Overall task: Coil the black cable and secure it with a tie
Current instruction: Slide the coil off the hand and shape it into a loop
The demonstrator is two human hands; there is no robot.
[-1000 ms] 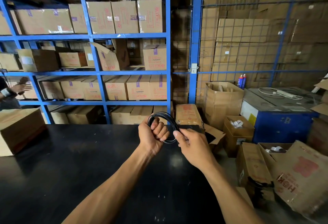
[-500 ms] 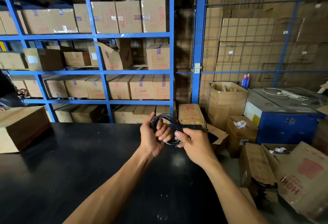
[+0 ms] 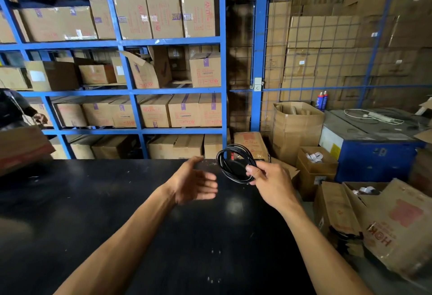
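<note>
Pinching the coiled black cable (image 3: 235, 165) at its right side, my right hand (image 3: 268, 182) has its fingers (image 3: 252, 171) curled round the bunched loops and holds the coil upright above the far edge of the black counter (image 3: 93, 213). My left hand (image 3: 194, 183) hangs just beside it, fingers relaxed and spread, gripping nothing. I cannot make out a tie.
</note>
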